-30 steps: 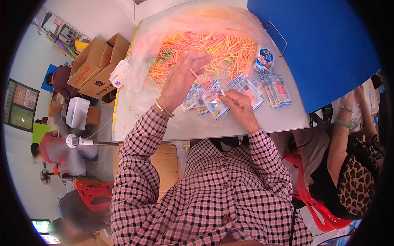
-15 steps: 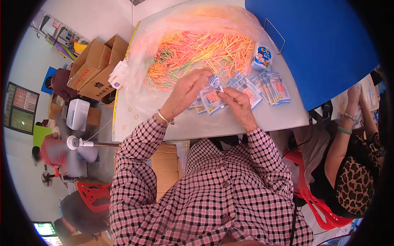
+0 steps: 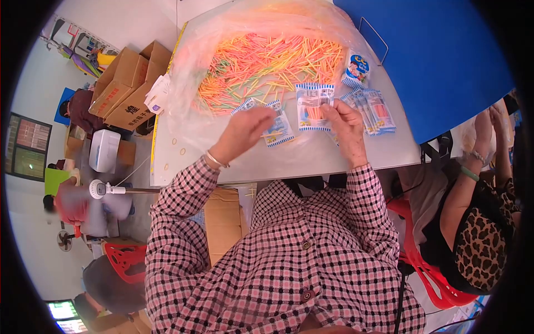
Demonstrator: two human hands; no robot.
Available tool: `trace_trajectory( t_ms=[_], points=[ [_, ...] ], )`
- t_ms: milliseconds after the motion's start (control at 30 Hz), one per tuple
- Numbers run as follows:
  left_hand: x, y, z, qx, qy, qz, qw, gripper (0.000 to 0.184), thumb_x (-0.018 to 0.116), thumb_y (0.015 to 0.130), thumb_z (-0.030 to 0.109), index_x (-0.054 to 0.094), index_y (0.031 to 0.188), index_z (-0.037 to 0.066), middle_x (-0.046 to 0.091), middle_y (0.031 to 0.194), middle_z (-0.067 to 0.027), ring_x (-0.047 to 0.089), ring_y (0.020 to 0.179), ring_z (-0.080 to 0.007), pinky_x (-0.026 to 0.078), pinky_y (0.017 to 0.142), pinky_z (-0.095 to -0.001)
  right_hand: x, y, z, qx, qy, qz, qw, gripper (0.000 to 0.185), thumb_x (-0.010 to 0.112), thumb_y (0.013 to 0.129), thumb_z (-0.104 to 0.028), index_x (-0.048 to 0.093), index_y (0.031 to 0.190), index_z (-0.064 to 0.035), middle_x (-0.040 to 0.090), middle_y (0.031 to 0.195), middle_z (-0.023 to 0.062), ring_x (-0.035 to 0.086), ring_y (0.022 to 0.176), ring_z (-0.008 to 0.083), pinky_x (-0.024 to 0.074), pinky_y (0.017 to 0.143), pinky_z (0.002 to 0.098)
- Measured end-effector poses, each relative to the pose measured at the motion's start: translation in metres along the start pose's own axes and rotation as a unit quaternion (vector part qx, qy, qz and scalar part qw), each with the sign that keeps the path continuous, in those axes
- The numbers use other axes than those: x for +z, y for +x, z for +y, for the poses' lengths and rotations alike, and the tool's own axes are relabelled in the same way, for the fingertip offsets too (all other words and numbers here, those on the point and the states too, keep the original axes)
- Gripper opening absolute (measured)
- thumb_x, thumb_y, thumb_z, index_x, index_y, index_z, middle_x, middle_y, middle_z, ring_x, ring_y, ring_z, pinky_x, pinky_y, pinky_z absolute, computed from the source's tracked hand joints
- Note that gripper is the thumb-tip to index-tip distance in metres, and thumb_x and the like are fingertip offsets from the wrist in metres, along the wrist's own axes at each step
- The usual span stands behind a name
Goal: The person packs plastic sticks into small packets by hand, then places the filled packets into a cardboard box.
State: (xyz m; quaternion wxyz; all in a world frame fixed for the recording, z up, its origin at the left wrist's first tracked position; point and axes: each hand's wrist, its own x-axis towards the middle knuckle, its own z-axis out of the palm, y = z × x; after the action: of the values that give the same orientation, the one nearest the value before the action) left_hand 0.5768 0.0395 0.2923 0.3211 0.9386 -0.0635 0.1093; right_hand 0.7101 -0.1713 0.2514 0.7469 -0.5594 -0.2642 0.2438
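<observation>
My right hand (image 3: pixel 349 129) pinches the right side of a clear packet (image 3: pixel 311 118) with blue-striped ends and pinkish sticks inside, held above the table. My left hand (image 3: pixel 243 133) is to the left, apart from that packet, its fingers bent together; whatever they hold, if anything, is hidden. Close to those fingertips lies another striped packet (image 3: pixel 281 131), with one more partly behind the hand. Several filled packets (image 3: pixel 375 113) overlap to the right of my right hand. Beyond both hands, a heap of thin pink, orange, yellow and green sticks (image 3: pixel 267 61) spreads over clear plastic sheeting.
A blue-and-white printed pack (image 3: pixel 356 71) stands by the heap's right edge, near a large blue panel (image 3: pixel 428 61). Cardboard boxes (image 3: pixel 125 83) and a small fan (image 3: pixel 99 189) are on the left. A co-worker's arms (image 3: pixel 467 167) are at the right.
My hands have separated: the left moved left and down, the right moved right with the packet, which now hangs upright in it. Packets formerly covered by my hands now show on the table.
</observation>
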Motion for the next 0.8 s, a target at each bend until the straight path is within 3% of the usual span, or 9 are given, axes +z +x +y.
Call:
trace_trajectory(
  t_ms=[33, 167, 333, 400, 433, 500, 600, 700, 800],
  points=[
    [0.007, -0.008, -0.008, 0.052, 0.145, -0.025, 0.988, 0.022, 0.049, 0.09, 0.01, 0.052, 0.109, 0.0, 0.061, 0.1, -0.0119, 0.06, 0.089, -0.0269, 0.048, 0.077, -0.0325, -0.002, 0.0, -0.001, 0.011, 0.001, 0.014, 1.0, 0.016, 0.058, 0.089, -0.013, 0.064, 0.095, 0.0008, 0.057, 0.08, -0.007, 0.048, 0.078, 0.0014, 0.0397, 0.07, 0.0164],
    [0.034, -0.015, -0.005, 0.035, 0.302, -0.062, 0.951, 0.019, 0.056, 0.083, 0.007, 0.055, 0.102, 0.002, 0.061, 0.094, -0.013, 0.057, 0.083, -0.0327, 0.048, 0.07, -0.035, 0.013, -0.002, 0.016, -0.039, -0.01, 0.01, 0.999, 0.017, 0.059, 0.089, -0.014, 0.064, 0.093, 0.0019, 0.057, 0.08, -0.0066, 0.047, 0.077, 0.0014, 0.0394, 0.07, 0.0163],
    [0.019, -0.005, -0.005, 0.057, 0.255, -0.012, 0.965, 0.018, 0.058, 0.082, 0.006, 0.055, 0.1, 0.002, 0.06, 0.088, -0.0104, 0.06, 0.078, -0.025, 0.048, 0.068, -0.0312, 0.015, -0.003, 0.012, -0.005, 0.003, 0.002, 1.0, 0.018, 0.06, 0.088, -0.014, 0.064, 0.093, 0.0027, 0.057, 0.081, -0.0062, 0.047, 0.077, 0.0018, 0.0395, 0.07, 0.0163],
    [0.0, 0.006, 0.0, -0.065, 0.043, 0.063, 0.995, 0.019, 0.058, 0.083, 0.004, 0.054, 0.102, 0.002, 0.059, 0.086, -0.0069, 0.06, 0.076, -0.0166, 0.049, 0.066, -0.027, 0.013, -0.003, 0.011, -0.003, -0.018, -0.002, 1.0, 0.019, 0.06, 0.089, -0.014, 0.065, 0.093, 0.0029, 0.058, 0.081, -0.0057, 0.048, 0.078, 0.0022, 0.04, 0.071, 0.0167],
    [-0.007, 0.013, 0.004, -0.069, 0.043, 0.064, 0.995, 0.019, 0.058, 0.083, 0.004, 0.054, 0.102, 0.002, 0.059, 0.086, -0.0069, 0.06, 0.076, -0.0166, 0.049, 0.066, -0.027, 0.013, -0.004, 0.011, -0.001, -0.029, -0.007, 1.0, 0.019, 0.06, 0.089, -0.014, 0.065, 0.093, 0.0031, 0.058, 0.082, -0.0055, 0.049, 0.078, 0.0023, 0.0403, 0.071, 0.0169],
    [-0.02, 0.027, 0.014, -0.102, -0.274, 0.162, 0.943, 0.018, 0.057, 0.085, 0.003, 0.054, 0.102, 0.002, 0.06, 0.089, -0.0044, 0.059, 0.077, -0.0111, 0.049, 0.067, -0.0243, 0.016, -0.004, 0.012, 0.002, -0.038, -0.026, 0.999, 0.019, 0.06, 0.089, -0.014, 0.065, 0.093, 0.0032, 0.059, 0.082, -0.0051, 0.049, 0.079, 0.0025, 0.0408, 0.072, 0.0173],
    [-0.025, 0.039, 0.034, -0.086, -0.308, 0.203, 0.926, 0.016, 0.057, 0.086, 0.002, 0.055, 0.101, 0.001, 0.059, 0.088, -0.0035, 0.058, 0.076, -0.0096, 0.048, 0.066, -0.0222, 0.018, -0.003, 0.014, 0.003, -0.059, -0.052, 0.997, 0.02, 0.06, 0.089, -0.014, 0.065, 0.094, 0.0035, 0.06, 0.083, -0.0044, 0.05, 0.079, 0.0027, 0.0418, 0.072, 0.018],
    [-0.02, 0.039, 0.036, -0.072, -0.321, 0.199, 0.923, 0.016, 0.056, 0.086, 0.001, 0.055, 0.102, 0.0, 0.06, 0.089, -0.0038, 0.058, 0.078, -0.0097, 0.047, 0.069, -0.0221, 0.022, -0.004, 0.015, -0.046, -0.057, -0.035, 0.997, 0.016, 0.056, 0.089, -0.013, 0.059, 0.084, 0.0015, 0.047, 0.07, -0.0065, 0.039, 0.068, 0.0011, 0.0345, 0.06, 0.0183],
    [-0.012, 0.033, 0.032, -0.063, -0.307, 0.162, 0.936, 0.017, 0.054, 0.087, 0.002, 0.054, 0.104, 0.001, 0.061, 0.093, -0.0052, 0.058, 0.083, -0.0115, 0.047, 0.076, -0.024, 0.018, -0.004, 0.015, -0.028, -0.063, -0.047, 0.997, 0.018, 0.058, 0.089, -0.014, 0.063, 0.095, 0.003, 0.057, 0.08, -0.0035, 0.047, 0.075, 0.0021, 0.0402, 0.068, 0.0182]
  ],
)
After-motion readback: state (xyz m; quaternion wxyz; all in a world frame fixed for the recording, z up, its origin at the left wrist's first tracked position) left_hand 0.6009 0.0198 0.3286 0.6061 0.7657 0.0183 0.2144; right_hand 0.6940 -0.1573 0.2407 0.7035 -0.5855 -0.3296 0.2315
